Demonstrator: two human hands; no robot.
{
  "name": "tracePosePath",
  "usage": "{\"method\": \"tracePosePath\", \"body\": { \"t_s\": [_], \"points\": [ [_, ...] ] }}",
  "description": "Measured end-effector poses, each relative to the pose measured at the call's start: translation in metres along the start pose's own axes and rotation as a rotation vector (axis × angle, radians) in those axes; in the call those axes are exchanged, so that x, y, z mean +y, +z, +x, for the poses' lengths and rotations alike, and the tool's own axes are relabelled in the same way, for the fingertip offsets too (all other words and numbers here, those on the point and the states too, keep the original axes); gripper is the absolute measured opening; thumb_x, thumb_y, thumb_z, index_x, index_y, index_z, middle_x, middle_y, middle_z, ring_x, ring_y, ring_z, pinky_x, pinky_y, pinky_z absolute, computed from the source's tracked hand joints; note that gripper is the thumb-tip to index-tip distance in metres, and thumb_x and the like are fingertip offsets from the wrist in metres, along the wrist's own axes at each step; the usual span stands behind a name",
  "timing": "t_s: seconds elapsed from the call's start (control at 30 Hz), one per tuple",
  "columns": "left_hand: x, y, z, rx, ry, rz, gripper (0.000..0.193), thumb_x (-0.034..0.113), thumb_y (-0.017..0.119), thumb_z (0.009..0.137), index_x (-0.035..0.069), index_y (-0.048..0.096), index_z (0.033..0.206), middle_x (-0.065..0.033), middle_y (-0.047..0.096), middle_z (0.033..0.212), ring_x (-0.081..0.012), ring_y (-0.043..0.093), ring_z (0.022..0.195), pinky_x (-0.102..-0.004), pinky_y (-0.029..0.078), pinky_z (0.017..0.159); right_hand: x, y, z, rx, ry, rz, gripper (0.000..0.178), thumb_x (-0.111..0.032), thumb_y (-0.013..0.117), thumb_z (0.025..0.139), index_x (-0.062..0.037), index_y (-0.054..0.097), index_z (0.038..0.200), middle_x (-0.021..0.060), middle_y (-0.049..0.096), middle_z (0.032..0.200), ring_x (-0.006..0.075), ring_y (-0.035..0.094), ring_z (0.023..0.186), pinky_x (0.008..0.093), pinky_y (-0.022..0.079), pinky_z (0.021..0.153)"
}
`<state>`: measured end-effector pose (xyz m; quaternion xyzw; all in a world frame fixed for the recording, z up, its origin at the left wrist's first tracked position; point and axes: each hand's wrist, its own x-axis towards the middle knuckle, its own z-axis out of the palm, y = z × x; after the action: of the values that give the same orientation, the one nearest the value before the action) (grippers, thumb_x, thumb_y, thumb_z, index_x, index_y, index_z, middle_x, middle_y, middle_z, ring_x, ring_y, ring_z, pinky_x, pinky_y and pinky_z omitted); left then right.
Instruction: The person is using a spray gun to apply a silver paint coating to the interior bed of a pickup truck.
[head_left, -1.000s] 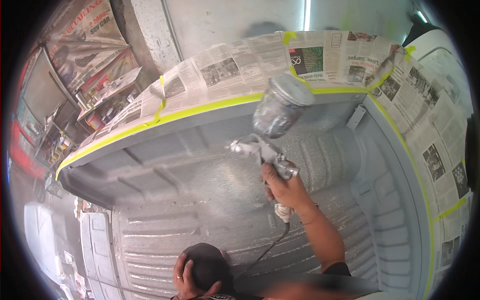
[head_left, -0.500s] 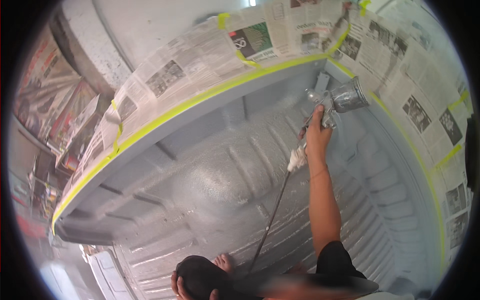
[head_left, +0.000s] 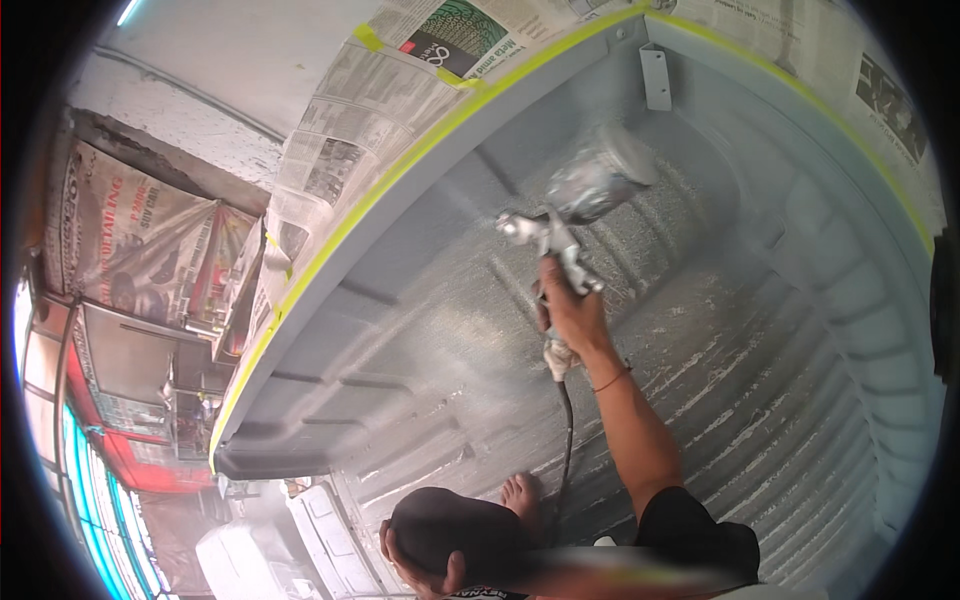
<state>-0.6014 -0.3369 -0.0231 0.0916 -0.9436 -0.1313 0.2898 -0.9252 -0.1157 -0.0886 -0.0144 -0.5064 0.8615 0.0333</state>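
Observation:
My right hand [head_left: 575, 318] grips a silver spray gun [head_left: 556, 240] by its handle, with the fingers closed round it. A metal paint cup [head_left: 602, 178] is joined to the gun, and a dark hose [head_left: 568, 430] runs down from the handle. The nozzle faces left, toward the inner side wall of a grey pickup bed [head_left: 690, 210], without touching it. A faint haze hangs in front of the nozzle. My left hand [head_left: 400, 565] clasps my black-clad knee [head_left: 455, 530] at the lower edge; part of the hand is hidden behind it.
Yellow-green masking tape [head_left: 405, 165] and newspaper [head_left: 375, 105] line the bed's rim. A metal bracket [head_left: 655, 78] stands in the far corner. My bare foot [head_left: 521, 495] is on the ribbed floor, close to the hose. White panels [head_left: 325, 535] stand beyond the bed at lower left.
My right hand has carried the spray gun left and nearer, away from the far right corner. The whole view has shifted too. My left hand stays on the knee.

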Motion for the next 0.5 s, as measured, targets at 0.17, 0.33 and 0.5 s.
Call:
{"method": "tracePosePath", "body": {
  "t_s": [0.17,0.33,0.5],
  "points": [
    [0.008,-0.001,-0.005,0.031,-0.013,0.067,0.075,0.033,0.069,0.076,-0.007,0.036,0.13,-0.0271,0.041,0.136,-0.0396,0.047,0.125,-0.0469,0.037,0.105,0.024,0.044,-0.014,-0.209,0.05,0.005,0.032,-0.037,0.06,0.096,-0.0054,0.063,0.099,-0.0011,0.059,0.068,0.0059,0.053,0.053,0.0266,0.046,0.048],
    [0.018,0.009,-0.009,0.045,-0.029,0.066,0.073,0.034,0.067,0.077,-0.008,0.036,0.129,-0.0271,0.041,0.136,-0.0395,0.046,0.126,-0.0468,0.036,0.105,0.015,0.048,-0.028,-0.45,0.067,0.001,0.031,-0.033,0.062,0.094,-0.0027,0.065,0.097,0.0032,0.065,0.074,0.0145,0.061,0.063,0.0308,0.049,0.06],
    [0.013,0.001,-0.011,0.07,-0.047,0.075,0.072,0.033,0.066,0.078,-0.007,0.036,0.129,-0.0271,0.041,0.135,-0.0398,0.046,0.125,-0.0472,0.037,0.104,-0.006,0.005,0.0,-0.209,-0.065,-0.283,0.039,-0.043,0.062,0.093,-0.0037,0.064,0.094,0.0093,0.065,0.074,0.0175,0.062,0.061,0.0343,0.05,0.058]
  ]
}}
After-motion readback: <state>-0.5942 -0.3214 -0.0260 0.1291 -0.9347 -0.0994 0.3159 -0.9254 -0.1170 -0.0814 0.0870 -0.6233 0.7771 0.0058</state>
